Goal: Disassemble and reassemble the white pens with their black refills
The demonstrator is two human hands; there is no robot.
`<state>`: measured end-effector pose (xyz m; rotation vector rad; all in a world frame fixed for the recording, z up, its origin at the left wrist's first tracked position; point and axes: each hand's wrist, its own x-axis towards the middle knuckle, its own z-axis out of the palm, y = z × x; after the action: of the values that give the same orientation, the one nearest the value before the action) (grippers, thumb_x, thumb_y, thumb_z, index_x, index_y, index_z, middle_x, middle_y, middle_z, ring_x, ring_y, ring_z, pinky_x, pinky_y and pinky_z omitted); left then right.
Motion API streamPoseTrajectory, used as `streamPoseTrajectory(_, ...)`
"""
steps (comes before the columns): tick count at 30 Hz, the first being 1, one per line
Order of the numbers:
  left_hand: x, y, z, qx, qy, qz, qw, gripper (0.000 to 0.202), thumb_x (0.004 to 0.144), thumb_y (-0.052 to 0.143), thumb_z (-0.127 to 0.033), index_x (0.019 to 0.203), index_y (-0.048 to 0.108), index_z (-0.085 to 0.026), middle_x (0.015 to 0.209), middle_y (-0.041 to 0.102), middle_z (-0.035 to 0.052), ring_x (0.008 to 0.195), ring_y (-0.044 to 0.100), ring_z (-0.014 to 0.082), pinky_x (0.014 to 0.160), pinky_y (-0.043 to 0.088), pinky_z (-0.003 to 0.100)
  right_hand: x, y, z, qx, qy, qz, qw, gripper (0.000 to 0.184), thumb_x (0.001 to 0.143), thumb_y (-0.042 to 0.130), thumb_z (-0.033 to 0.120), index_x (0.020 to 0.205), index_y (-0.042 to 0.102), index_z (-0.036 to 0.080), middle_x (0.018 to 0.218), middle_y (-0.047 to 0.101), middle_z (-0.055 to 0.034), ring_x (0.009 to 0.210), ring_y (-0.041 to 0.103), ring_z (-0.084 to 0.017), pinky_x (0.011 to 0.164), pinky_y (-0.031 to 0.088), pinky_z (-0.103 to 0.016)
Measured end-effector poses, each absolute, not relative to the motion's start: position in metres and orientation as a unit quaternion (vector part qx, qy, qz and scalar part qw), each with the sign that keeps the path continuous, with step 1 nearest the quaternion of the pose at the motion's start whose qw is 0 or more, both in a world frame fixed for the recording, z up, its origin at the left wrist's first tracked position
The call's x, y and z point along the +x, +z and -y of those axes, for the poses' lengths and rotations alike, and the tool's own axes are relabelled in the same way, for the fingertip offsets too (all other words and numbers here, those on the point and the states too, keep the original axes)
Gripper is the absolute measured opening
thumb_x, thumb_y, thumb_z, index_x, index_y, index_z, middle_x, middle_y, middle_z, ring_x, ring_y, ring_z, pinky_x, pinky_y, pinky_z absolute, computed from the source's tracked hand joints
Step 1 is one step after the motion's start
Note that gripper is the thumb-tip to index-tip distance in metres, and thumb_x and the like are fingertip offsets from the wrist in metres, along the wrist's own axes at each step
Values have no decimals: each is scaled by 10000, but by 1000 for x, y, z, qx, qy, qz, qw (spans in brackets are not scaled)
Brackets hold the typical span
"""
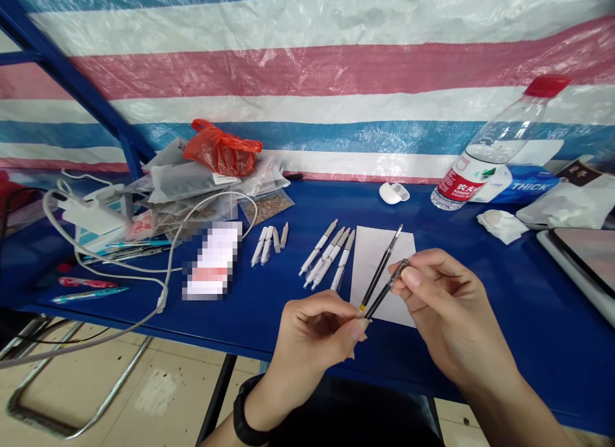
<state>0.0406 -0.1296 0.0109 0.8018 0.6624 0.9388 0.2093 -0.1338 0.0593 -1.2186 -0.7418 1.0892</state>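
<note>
Two dark pen refills (379,273) are pinched at their lower ends between the thumb and forefinger of my left hand (321,335). One refill stands out upward with its pointed tip free. Thumb and fingers of my right hand (442,300) close on the upper end of the other, where a small dark sleeve or spring shows; I cannot tell which. Beneath the hands lies a white sheet of paper (368,245). Left of it, several white pen barrels (331,255) lie side by side. Farther left is a smaller group of white and grey pen parts (269,243).
At the right stand a red-capped water bottle (468,168), a blue tissue pack (526,183) and a crumpled tissue (502,225). A white earbud case (394,192) sits behind the paper. Bags (221,149), a looping cable (163,293) and coloured pens (91,294) crowd the left.
</note>
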Motion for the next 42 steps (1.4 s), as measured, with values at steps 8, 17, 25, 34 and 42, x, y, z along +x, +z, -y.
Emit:
streamPoseTrajectory(8, 43, 10, 131, 349, 442, -276, 778, 50, 819, 852, -169, 814, 824, -210, 691, 682, -10, 502, 604, 28, 498, 504, 95, 215, 59, 139, -510, 475, 379, 609, 97, 822, 890, 364, 898, 838, 333, 791, 735, 5, 665, 675, -87, 649, 587, -163)
streamPoseTrajectory(17, 42, 9, 138, 352, 450, -222, 790, 204, 804, 837, -67, 883, 843, -255, 747, 707, -17, 539, 609, 13, 518, 505, 78, 216, 65, 158, -502, 425, 479, 581, 163, 1035, 671, 314, 1106, 803, 379, 907, 690, 11, 821, 673, -55, 783, 589, -120)
streamPoseTrajectory(25, 42, 4, 142, 339, 442, -177, 811, 115, 871, 817, -184, 942, 843, -272, 763, 657, -26, 511, 608, 4, 518, 524, 77, 213, 72, 165, -523, 410, 471, 580, 153, 1002, 721, 294, 1105, 789, 385, 906, 706, 30, 810, 688, -47, 759, 590, -89)
streamPoseTrajectory(34, 42, 2, 141, 353, 436, -170, 810, 126, 874, 817, -218, 968, 847, -296, 760, 632, -16, 502, 560, 9, 489, 503, 97, 215, 72, 166, -525, 399, 468, 588, 190, 1024, 691, 303, 1150, 788, 408, 952, 721, 29, 855, 702, -50, 797, 602, -91)
streamPoseTrajectory(42, 44, 2, 141, 410, 459, -145, 774, 99, 864, 831, -245, 959, 836, -273, 689, 635, 1, 577, 536, 52, 518, 454, 137, 220, 80, 172, -507, 431, 488, 565, 118, 988, 737, 287, 1079, 774, 354, 887, 723, 33, 854, 724, -75, 795, 611, -116)
